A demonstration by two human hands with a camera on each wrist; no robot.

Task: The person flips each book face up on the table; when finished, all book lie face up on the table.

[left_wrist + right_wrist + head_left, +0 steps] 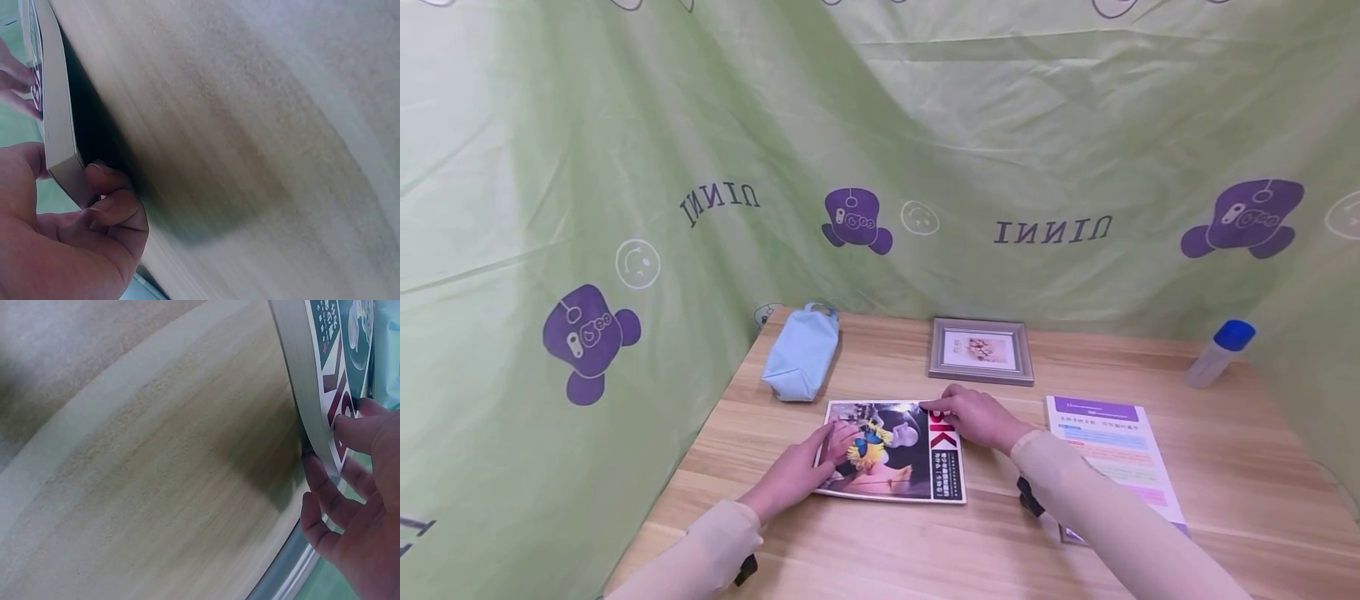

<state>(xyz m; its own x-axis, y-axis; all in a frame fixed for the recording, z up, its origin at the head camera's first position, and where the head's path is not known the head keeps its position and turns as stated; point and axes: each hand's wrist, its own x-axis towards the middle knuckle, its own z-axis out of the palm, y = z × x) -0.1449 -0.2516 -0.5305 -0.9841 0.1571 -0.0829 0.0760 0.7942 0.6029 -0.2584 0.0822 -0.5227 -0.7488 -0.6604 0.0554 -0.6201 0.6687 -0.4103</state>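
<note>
A paperback book (887,467) with a colourful picture cover lies at the middle of the wooden table. My left hand (801,467) grips its left edge; in the left wrist view that hand (81,231) has its thumb on the cover side and curled fingers under the corner, which is lifted off the wood. At the far right corner of the book my right hand (977,417) pinches it. In the right wrist view the thumb of this hand (369,487) presses on the cover while fingers reach beneath the edge.
Behind the book stand a light blue pouch (802,354) and a grey picture frame (936,350). To the right lies a white and purple printed booklet (1108,446), partly under my right forearm. A blue-capped bottle (1221,354) is at the far right. Green cloth (925,125) hangs around the table.
</note>
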